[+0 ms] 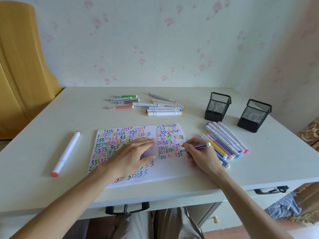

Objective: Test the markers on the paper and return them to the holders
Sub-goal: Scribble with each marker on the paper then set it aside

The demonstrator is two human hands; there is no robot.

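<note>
Desk (pixel 43 121) carries everything, pale and smooth, so round barrels can roll on it. Landmark: paper (pixel 165 171), flat near the front edge, thin and floppy, mostly covered in coloured zigzags, with a bare strip at its near right. It slides easily, so it needs pinning down.

Left hand (pixel 136 156) lies flat on the paper's middle, fingers straight and together, pressing it, holding nothing.

Two black mesh holders (pixel 217 106) stand behind-right of the paper, the second holder (pixel 254 115) further right. Both look empty and light, likely to tip if a marker is jabbed in; best dropped in from straight above.

Fat white marker with red caps (pixel 66 153) lies alone left of the paper. A group of fat white markers (pixel 164 107) and thin striped ones (pixel 125 101) lies behind the paper. A row of mixed markers (pixel 226 141) lies just right of it, touching side by side.

Right hand (pixel 198 152) is over the paper's right part, fingers clenched in a writing pinch on the purple marker (pixel 200 146), tip down on or just above the sheet by the lowest zigzag rows; contact is unclear. Marker is light, stiff plastic, slim and a bit slippery; take hold low on the barrel to write, mid-barrel to carry. Cap location: cannot tell.
</note>
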